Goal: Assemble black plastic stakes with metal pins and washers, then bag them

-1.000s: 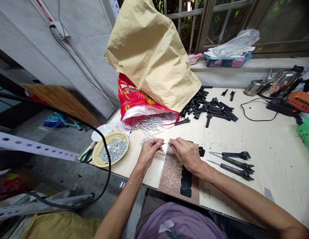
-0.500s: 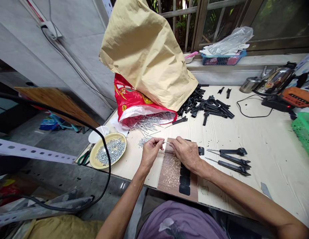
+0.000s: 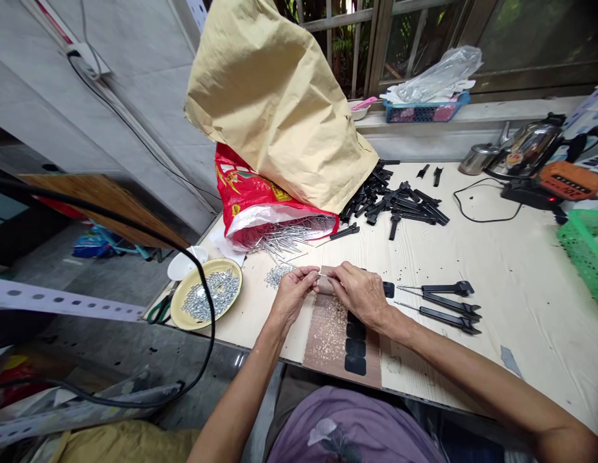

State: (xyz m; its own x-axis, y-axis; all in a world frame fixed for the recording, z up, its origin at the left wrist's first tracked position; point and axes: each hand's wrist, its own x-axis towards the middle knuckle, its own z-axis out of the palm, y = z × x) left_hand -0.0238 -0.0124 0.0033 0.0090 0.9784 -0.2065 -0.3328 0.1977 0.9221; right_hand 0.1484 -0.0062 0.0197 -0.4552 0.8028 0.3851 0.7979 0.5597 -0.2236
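Note:
Between my two hands lies a thin silvery metal rod [image 3: 323, 276], possibly a long screw. My left hand [image 3: 295, 294] pinches its left end, and my right hand [image 3: 361, 294] closes over the other end, fingers hiding what is there. Both hands are above a brown board [image 3: 323, 347] strewn with pale crumbs. Along its right side runs a row of black rounded squares [image 3: 355, 365], partly covered by my right hand. To the right lie three black plastic pieces [image 3: 446, 313] with metal rods sticking out. Small metal parts [image 3: 278, 276] are scattered beyond my left hand.
A yellow bowl [image 3: 177, 314] of small metal parts and green-handled scissors [image 3: 159, 311] sit at left. Metal rods spill from a red bag [image 3: 241, 186] beside a heap of black plastic pieces [image 3: 409, 206]. A black cable [image 3: 209, 347] loops across the left foreground. A green basket [image 3: 581, 254] stands right.
The whole view has shifted slightly to the right, so things appear a little further left. Both hands keep their pinch on the rod in nearly the same pose.

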